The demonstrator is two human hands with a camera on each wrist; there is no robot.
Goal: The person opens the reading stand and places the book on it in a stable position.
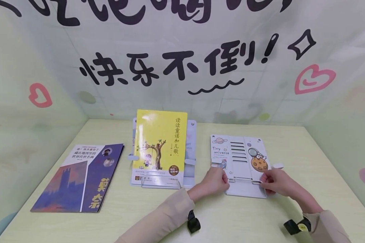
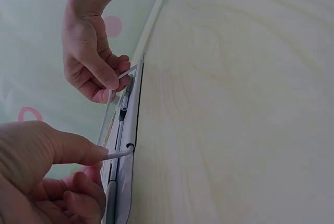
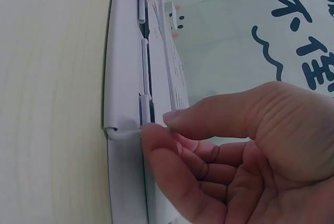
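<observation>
A white folding book stand (image 1: 236, 189) printed "Tiny universe" stands on the right half of the table, its slotted back panel leaning behind a front base plate. A white wire bracket (image 2: 107, 117) is hinged to that plate and raised off it. With thumb and fingers, my left hand (image 1: 212, 184) pinches the bracket's left end. My right hand (image 1: 278, 182) pinches its right end, as the right wrist view shows, the wire (image 3: 166, 41) running between both hands. The white side clips (image 1: 278, 165) stick out at the panel's edges.
To the left, a yellow book (image 1: 149, 131) leans on a second book stand (image 1: 190, 135), a wire bracket across its lower edge. A purple and white book (image 1: 71, 182) lies at the table's left. Behind the table (image 1: 134, 216) hangs a printed backdrop (image 1: 158, 98).
</observation>
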